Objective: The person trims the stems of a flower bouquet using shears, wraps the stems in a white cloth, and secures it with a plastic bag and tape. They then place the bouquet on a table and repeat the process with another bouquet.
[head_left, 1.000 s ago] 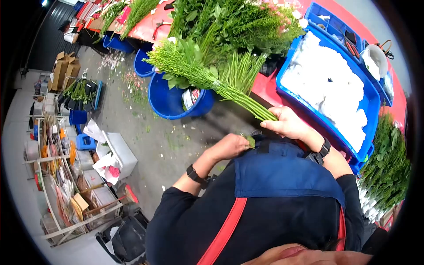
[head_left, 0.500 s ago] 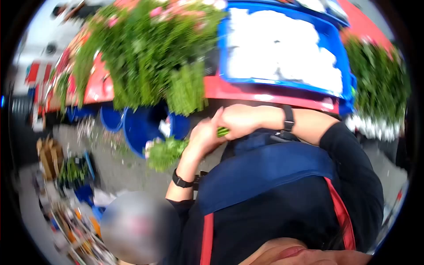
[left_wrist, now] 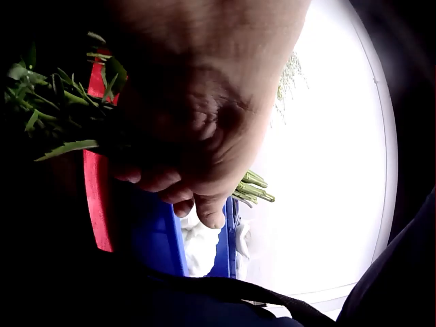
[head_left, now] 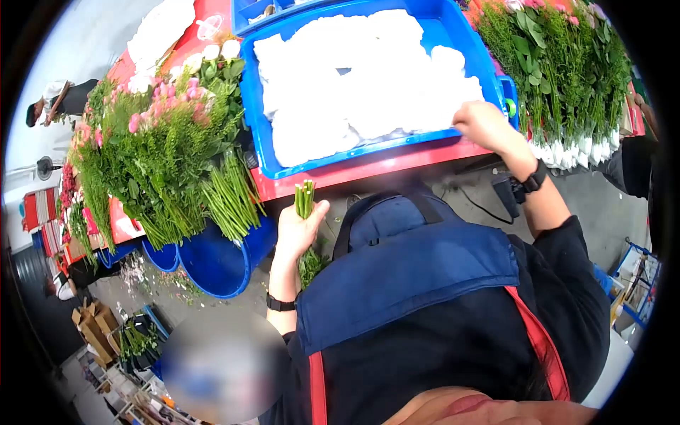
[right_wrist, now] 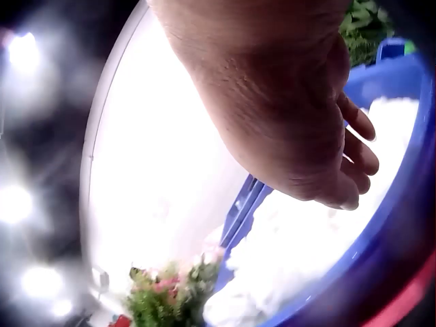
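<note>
My left hand (head_left: 296,230) grips a bunch of green flower stems (head_left: 304,199), cut ends upward, in front of the red table's edge. Its leafy part (head_left: 312,266) hangs below the hand and also shows as leaves (left_wrist: 61,102) in the left wrist view. My right hand (head_left: 489,126) is at the front right of a blue tray (head_left: 375,144) filled with white, fluffy wads (head_left: 354,78). Seen from the right wrist, the fingers (right_wrist: 360,155) are loosely bent over the wads, with nothing visible between them.
Pink and white flowers with long stems (head_left: 234,195) lie on the table to the left, stems overhanging blue buckets (head_left: 219,269). At right, more bunches (head_left: 559,78) have white-wrapped ends. Two other people are partly visible, at far left (head_left: 71,95) and far right (head_left: 634,166).
The bunch has passed from my right hand to my left and now points cut ends upward. The hands have parted, the right moving to the tray. The head view has turned right.
</note>
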### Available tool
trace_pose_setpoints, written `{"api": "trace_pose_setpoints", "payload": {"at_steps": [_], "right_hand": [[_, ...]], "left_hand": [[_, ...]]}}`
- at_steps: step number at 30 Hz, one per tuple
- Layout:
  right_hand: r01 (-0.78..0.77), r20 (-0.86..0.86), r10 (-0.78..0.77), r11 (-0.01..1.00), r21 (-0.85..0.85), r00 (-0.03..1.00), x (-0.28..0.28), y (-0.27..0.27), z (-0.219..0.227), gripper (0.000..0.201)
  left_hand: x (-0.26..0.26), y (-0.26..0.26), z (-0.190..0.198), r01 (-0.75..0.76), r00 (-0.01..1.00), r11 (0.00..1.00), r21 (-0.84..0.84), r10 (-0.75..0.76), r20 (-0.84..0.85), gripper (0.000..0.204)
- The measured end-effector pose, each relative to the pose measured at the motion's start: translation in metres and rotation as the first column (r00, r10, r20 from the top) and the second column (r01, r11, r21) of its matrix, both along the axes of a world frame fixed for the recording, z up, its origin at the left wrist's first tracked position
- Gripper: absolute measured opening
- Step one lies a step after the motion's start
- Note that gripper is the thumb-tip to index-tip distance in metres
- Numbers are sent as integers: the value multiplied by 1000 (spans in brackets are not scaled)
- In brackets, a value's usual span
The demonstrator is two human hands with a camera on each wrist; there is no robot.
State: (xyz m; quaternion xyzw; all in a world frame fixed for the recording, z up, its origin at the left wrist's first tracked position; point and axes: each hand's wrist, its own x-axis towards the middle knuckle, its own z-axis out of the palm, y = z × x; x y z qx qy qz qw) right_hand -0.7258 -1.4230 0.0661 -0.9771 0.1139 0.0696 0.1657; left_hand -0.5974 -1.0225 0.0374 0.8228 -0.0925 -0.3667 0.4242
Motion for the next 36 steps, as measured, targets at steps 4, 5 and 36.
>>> {"api": "trace_pose_setpoints", "payload": {"at_steps": [4, 5, 36], "right_hand": [[52, 17, -52, 999, 13, 998, -13, -47, 5, 14], [32, 30, -34, 998, 54, 999, -10, -49, 3, 14], [71, 114, -168, 810, 582, 979, 171, 39, -37, 22]], "left_hand": [[-1, -54, 13, 28, 1000, 999, 39, -27, -13, 33], [-3, -65, 14, 44, 999, 999, 14, -45, 28, 32], [-82, 60, 0, -342, 933, 931, 128, 353, -75, 27]]}}
